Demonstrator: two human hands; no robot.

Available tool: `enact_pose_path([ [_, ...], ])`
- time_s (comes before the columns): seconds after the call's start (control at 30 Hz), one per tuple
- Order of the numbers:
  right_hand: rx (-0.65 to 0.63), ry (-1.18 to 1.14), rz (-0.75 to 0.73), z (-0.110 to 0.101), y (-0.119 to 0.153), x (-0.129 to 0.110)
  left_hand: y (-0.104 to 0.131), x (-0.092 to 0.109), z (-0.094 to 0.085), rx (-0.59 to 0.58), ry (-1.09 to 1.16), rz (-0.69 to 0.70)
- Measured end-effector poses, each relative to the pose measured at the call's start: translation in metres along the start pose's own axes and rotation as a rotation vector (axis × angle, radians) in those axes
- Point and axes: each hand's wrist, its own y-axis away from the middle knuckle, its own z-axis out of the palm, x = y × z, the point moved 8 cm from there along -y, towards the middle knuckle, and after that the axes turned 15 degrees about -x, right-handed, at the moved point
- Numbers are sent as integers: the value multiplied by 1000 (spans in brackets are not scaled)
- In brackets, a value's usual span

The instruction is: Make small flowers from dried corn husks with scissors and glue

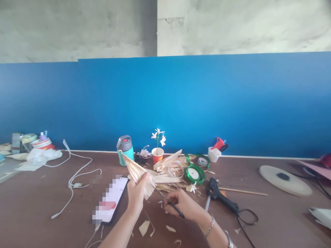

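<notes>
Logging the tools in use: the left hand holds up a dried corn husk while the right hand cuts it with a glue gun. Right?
Not quite. In the head view the right hand holds scissors, not the glue gun, which lies on the table. The left hand does hold the husk.

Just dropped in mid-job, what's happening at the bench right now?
A person is trimming a dried husk leaf. The left hand holds it up above the brown table, while the right hand works black scissors at its lower edge. Cut scraps lie below. A phone, green ribbon spool and black glue gun sit nearby.
</notes>
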Motion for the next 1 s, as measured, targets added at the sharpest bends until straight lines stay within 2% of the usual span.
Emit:
enact_pose_path([
  [0.23, 25, 32, 0, 0, 0, -1, 3, 0, -1, 41, 16, 8],
  [0.4, -2, -44, 60, 3, -1, 4, 4, 4, 4, 5, -26, 6],
  [0.73, 43, 4, -29, 1, -6, 5, 9, -1, 5, 55, 62, 17],
  [1.0, 42, 19, -14, 1, -4, 2, 10, -1, 6, 48, 91, 27],
])
